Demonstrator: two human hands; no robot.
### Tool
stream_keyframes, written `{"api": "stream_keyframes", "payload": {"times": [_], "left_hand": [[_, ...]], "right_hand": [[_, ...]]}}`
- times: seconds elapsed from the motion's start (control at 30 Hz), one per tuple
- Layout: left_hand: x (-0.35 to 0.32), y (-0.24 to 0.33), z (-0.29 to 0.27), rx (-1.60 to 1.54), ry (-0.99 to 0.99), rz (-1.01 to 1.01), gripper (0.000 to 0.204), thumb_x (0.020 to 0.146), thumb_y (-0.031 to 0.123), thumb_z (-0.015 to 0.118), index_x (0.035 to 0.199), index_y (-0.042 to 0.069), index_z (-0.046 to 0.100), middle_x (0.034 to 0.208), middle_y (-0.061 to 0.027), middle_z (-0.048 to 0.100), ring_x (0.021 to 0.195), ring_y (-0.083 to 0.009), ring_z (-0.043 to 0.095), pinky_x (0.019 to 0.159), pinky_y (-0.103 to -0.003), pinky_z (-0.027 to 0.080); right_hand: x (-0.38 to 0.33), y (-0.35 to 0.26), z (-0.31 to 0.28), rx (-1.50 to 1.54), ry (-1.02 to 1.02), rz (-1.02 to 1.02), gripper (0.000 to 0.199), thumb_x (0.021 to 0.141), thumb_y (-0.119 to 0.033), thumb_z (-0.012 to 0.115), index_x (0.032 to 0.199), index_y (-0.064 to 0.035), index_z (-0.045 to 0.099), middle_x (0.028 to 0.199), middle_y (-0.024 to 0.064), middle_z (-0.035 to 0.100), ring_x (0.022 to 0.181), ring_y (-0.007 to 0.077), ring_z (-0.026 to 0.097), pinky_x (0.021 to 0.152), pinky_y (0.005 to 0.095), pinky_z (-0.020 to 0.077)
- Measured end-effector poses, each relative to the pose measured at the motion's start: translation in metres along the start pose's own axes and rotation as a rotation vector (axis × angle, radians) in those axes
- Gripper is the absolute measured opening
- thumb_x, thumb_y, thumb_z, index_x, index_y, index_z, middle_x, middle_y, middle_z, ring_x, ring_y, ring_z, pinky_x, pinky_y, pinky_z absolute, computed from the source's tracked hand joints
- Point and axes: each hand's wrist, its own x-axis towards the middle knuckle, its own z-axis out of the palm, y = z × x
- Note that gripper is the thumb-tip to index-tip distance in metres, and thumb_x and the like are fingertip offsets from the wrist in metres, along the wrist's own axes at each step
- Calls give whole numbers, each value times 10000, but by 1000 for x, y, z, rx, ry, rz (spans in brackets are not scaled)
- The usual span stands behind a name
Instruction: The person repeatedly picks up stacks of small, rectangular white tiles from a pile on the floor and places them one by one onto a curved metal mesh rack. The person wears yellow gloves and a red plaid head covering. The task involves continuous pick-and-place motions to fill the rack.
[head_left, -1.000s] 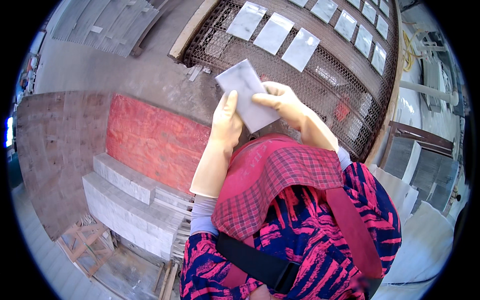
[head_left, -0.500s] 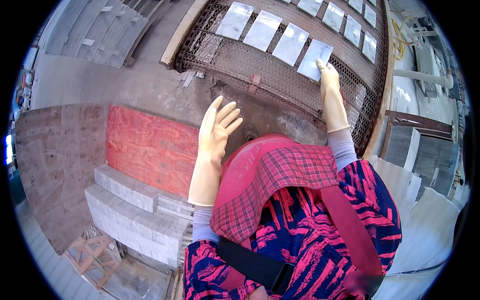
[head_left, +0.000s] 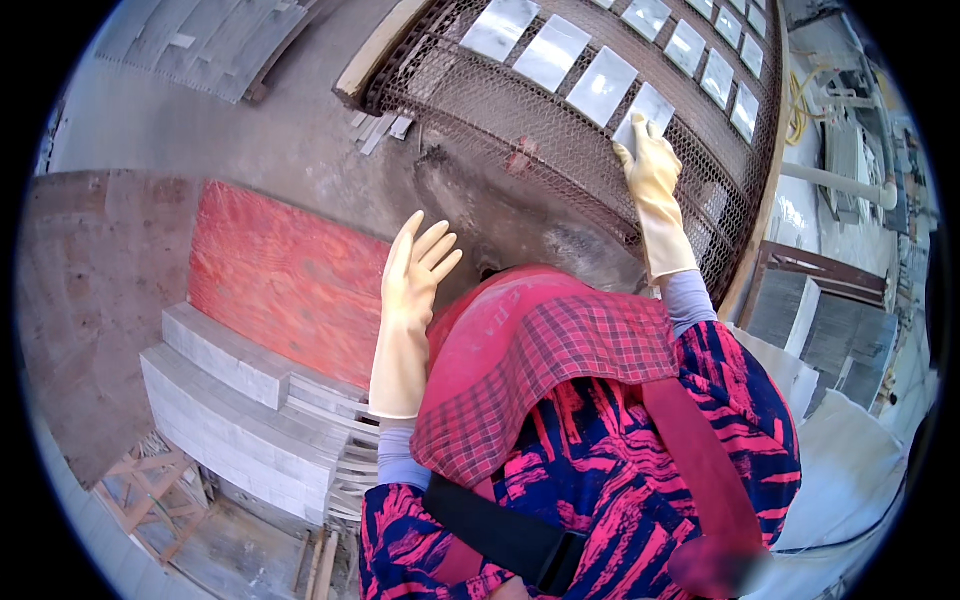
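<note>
No packages, labels, signs or screens show anywhere in the scene. The pale rectangular slabs lying in a row on the wire mesh are bare, with no wrapping or marking that can be made out, and the red board and grey stacked blocks below carry no tag or sticker either.

Cream rubber gloves cover both hands (head_left: 418,272); pale grey square tiles (head_left: 603,85) on rusty brown wire mesh (head_left: 520,130); red-orange plywood board (head_left: 285,280).
</note>
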Motion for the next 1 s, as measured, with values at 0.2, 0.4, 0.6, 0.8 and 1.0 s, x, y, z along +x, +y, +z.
{"api": "stream_keyframes", "payload": {"times": [0.2,0.4,0.6,0.8,1.0], "left_hand": [[-16,-26,-15,-124,117,60,619,1119,420,544,1616,71,424,1516,-286,558,1368,-403,593,1117,-540,539],[-38,-29,-38,-328,175,122,554,1096,392,609,1564,110,519,1445,-238,641,1301,-359,655,1062,-503,579],[-143,-40,-118,-565,459,303,530,1114,372,569,1571,109,512,1469,-237,622,1315,-366,641,1088,-524,555],[-294,-102,-195,-805,966,463,565,1127,384,539,1601,90,448,1522,-274,555,1372,-387,587,1114,-524,531],[-449,-175,-201,-965,1459,267,630,1106,404,581,1614,67,421,1528,-279,546,1383,-414,571,1112,-539,514]], "right_hand": [[10,34,-15,44,-65,-101,619,983,-425,729,1465,-62,587,1446,217,653,1203,399,694,1029,476,561],[-11,57,-45,38,-137,-60,598,1020,-453,666,1452,-43,609,1447,221,657,1252,398,672,1063,469,532],[34,26,-68,-24,-261,-56,597,1057,-481,602,1440,-24,631,1448,225,660,1302,397,649,1096,463,503],[49,-210,-74,118,-401,-448,531,1072,-413,595,1424,-20,652,1429,222,674,1326,373,644,1118,438,490],[-144,-489,11,438,-1009,-869,424,1058,-272,647,1415,-45,667,1390,220,695,1311,339,662,1114,406,504]]}}
